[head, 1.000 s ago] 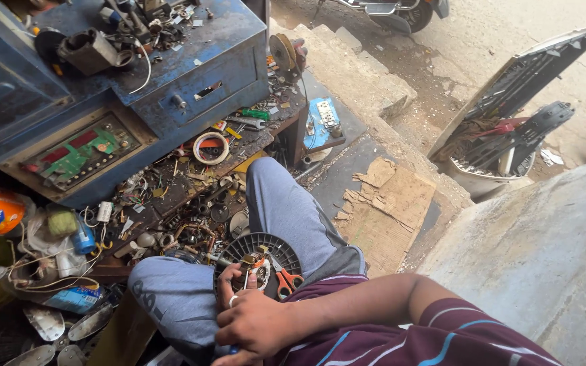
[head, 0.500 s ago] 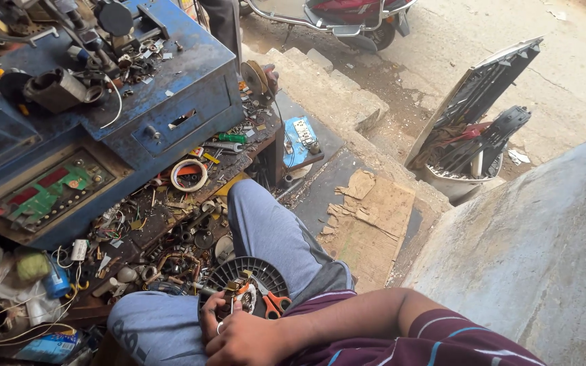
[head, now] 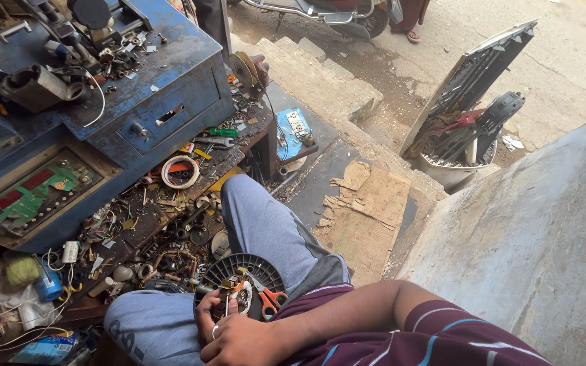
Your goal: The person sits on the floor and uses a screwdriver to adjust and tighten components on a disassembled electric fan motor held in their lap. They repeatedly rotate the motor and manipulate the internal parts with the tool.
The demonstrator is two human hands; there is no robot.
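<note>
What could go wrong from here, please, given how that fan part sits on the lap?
The round black part rests on the thigh, not on a bench, so it could slide off into the clutter below. The orange-handled scissors lie loose on it close to the hand, so a slip might nick a finger or drop them. Which hand this is cannot be told, nor whether its fingers grip the small coil piece, which could be lost among the scrap.
</note>
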